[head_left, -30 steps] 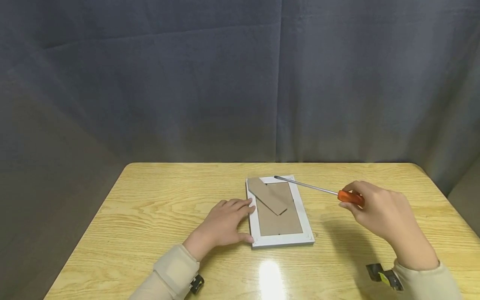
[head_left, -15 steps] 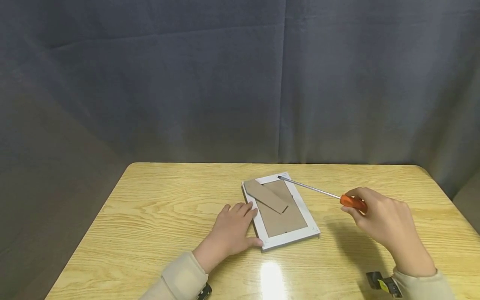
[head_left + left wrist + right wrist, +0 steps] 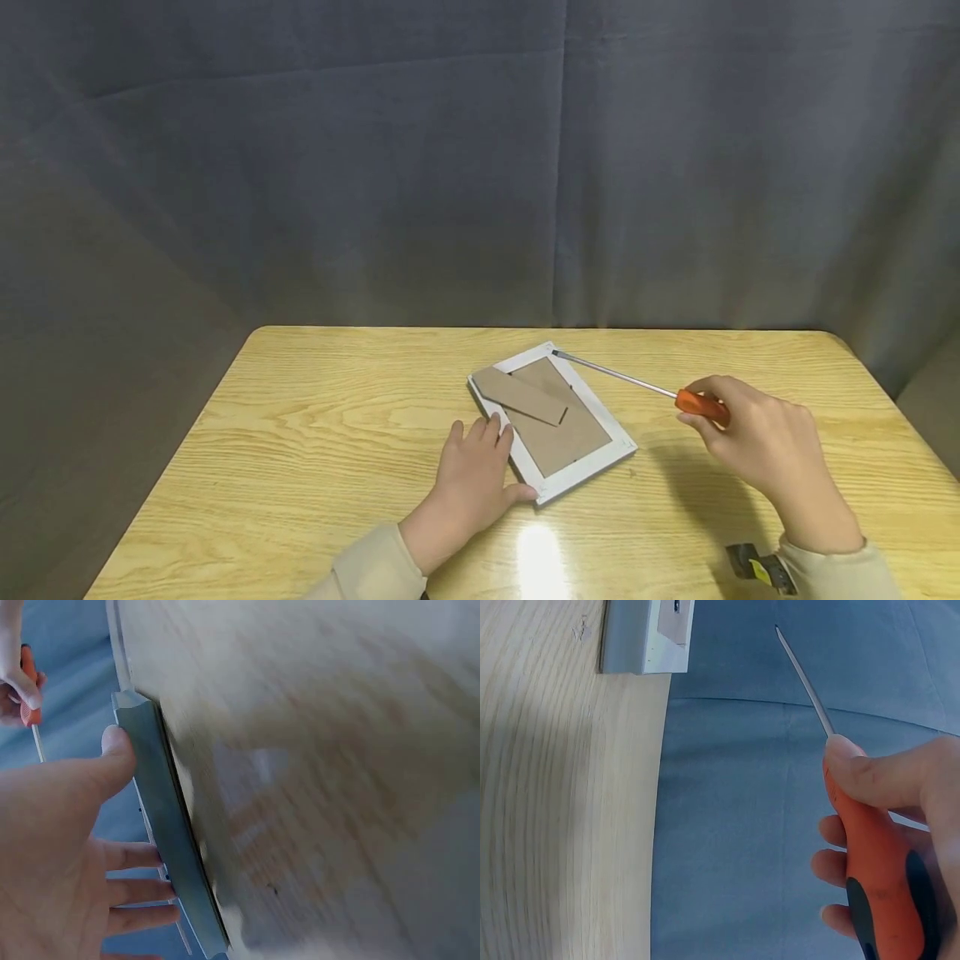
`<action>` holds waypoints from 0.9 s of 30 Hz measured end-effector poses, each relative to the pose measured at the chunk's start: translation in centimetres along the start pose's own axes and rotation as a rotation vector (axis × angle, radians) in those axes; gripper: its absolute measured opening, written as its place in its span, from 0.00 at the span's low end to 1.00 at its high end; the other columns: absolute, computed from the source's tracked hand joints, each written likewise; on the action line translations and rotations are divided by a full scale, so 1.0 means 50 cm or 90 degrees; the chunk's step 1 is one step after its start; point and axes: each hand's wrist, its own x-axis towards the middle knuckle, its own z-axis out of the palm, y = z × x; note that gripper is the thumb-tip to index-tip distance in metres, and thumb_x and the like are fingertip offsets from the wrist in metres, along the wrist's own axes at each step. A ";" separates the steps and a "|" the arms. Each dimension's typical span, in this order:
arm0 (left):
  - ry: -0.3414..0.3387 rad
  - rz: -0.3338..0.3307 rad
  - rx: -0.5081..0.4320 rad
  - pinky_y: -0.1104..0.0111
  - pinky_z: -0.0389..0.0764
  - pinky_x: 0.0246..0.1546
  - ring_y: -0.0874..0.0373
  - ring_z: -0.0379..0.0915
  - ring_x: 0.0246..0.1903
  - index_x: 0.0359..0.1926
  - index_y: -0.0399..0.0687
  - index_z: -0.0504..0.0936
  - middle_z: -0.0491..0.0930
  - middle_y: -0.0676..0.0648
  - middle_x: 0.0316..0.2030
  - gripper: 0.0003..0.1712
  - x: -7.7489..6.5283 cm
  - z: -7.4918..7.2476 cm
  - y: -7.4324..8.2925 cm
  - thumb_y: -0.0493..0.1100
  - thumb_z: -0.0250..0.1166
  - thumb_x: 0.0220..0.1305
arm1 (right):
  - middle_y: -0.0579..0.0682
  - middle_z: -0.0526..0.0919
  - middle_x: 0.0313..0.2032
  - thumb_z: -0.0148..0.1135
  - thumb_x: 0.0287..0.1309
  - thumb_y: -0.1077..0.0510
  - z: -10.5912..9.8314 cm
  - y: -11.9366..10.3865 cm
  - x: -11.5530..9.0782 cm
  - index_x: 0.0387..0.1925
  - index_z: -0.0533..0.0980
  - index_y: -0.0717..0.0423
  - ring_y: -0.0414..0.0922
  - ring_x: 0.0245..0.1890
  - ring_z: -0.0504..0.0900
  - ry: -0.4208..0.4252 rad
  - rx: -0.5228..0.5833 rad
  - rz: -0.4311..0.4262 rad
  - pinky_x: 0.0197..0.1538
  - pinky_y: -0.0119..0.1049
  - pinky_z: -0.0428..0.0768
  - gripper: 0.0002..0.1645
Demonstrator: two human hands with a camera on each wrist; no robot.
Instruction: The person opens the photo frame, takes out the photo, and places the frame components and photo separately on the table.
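A white picture frame [image 3: 588, 477] lies face down on the table, turned askew, its brown backing board [image 3: 581, 442] and cardboard stand flap [image 3: 521, 395] facing up. My left hand [image 3: 472, 483] rests along its near left side, with extended fingers and thumb touching the edge; the left wrist view shows the thumb and fingertips against the frame's side [image 3: 161, 802]. My right hand [image 3: 772, 437] grips a flat-blade screwdriver by its orange handle [image 3: 702, 407]. In the right wrist view, the handle [image 3: 881, 862] has black inserts and the metal shaft [image 3: 804, 681] is held up, apart from the frame.
The light wood-grain table [image 3: 315, 417] extends around the frame on all sides. A dark grey curtain [image 3: 420, 192] hangs behind its far edge. A black wrist strap with a yellow mark [image 3: 761, 571] is by the right cuff.
The frame has turned counterclockwise under my left hand, its far end swinging left. That hand has moved slightly right and nearer. The screwdriver has stayed almost in place.
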 end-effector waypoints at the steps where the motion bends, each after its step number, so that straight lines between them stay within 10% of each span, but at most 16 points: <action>1: 0.001 0.006 0.016 0.52 0.68 0.65 0.51 0.61 0.65 0.67 0.48 0.64 0.67 0.45 0.68 0.53 0.001 0.000 -0.001 0.79 0.40 0.53 | 0.42 0.81 0.17 0.73 0.36 0.48 0.000 -0.001 0.000 0.31 0.79 0.43 0.37 0.11 0.62 -0.002 0.000 0.000 0.12 0.32 0.57 0.15; 17: 0.214 0.084 -0.087 0.51 0.74 0.57 0.53 0.69 0.59 0.58 0.49 0.73 0.75 0.48 0.59 0.28 0.041 0.030 -0.073 0.60 0.54 0.63 | 0.44 0.81 0.18 0.73 0.35 0.49 -0.007 0.007 -0.001 0.31 0.80 0.45 0.37 0.11 0.62 0.001 0.003 -0.003 0.13 0.32 0.58 0.15; 27: 0.135 0.041 -0.080 0.48 0.68 0.63 0.52 0.57 0.67 0.69 0.52 0.60 0.61 0.46 0.70 0.40 0.087 0.042 -0.121 0.66 0.51 0.61 | 0.44 0.83 0.18 0.73 0.34 0.49 -0.001 0.008 -0.002 0.31 0.80 0.45 0.36 0.10 0.61 -0.007 0.000 -0.010 0.12 0.32 0.59 0.16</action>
